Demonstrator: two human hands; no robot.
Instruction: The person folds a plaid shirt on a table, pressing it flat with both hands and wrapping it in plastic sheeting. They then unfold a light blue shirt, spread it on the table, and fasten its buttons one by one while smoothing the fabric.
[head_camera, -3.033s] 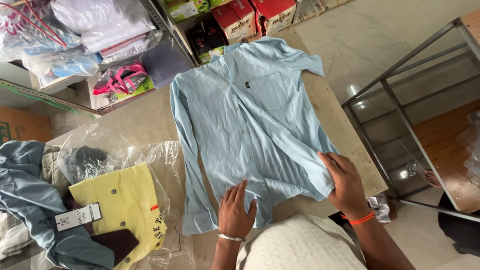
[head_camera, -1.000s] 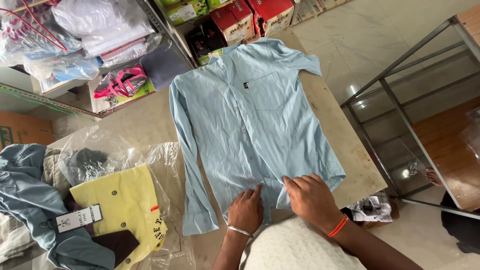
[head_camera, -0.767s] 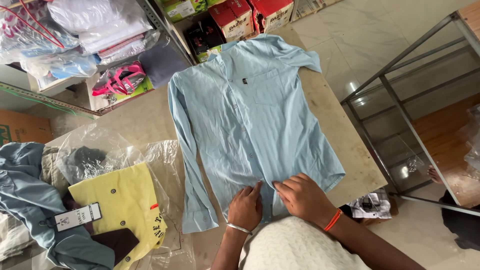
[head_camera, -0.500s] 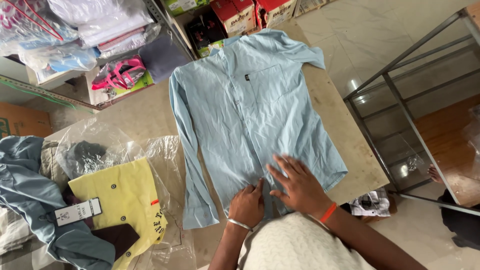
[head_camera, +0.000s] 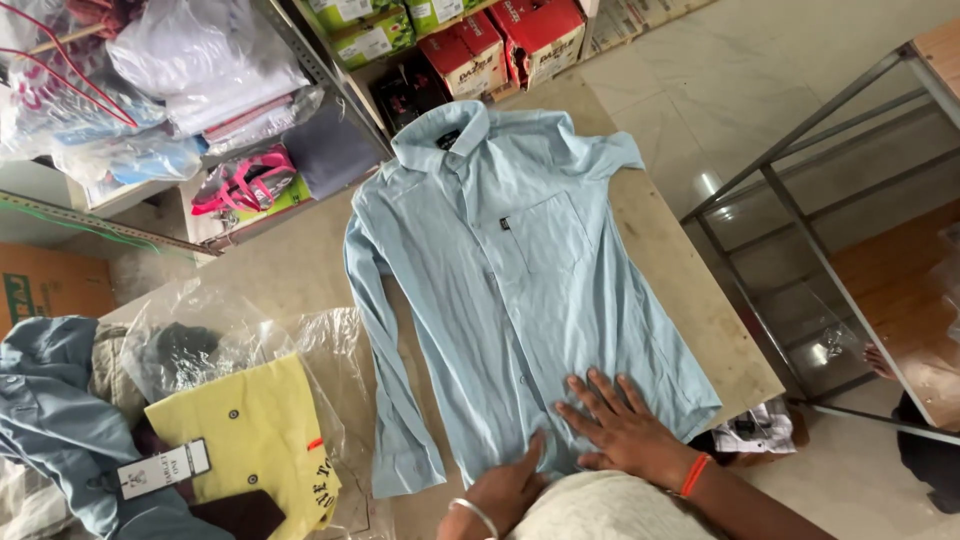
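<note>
Head view: right hand (head_camera: 628, 432) flat, fingers spread, on shirt (head_camera: 510, 290).

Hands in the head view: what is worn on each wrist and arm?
Both hands are bare, no gloves, forearms uncovered. The left hand has a thin silver metal bangle on its wrist. The right hand has an orange thread band on its wrist.

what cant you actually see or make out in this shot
Head view:
- Left hand: its palm is hidden behind the person's own white top.
- Light blue shirt: the hem's middle is under both hands.
- Yellow shirt: cut off by the bottom edge.
- Small tag on the chest pocket: too small to make out.
</note>
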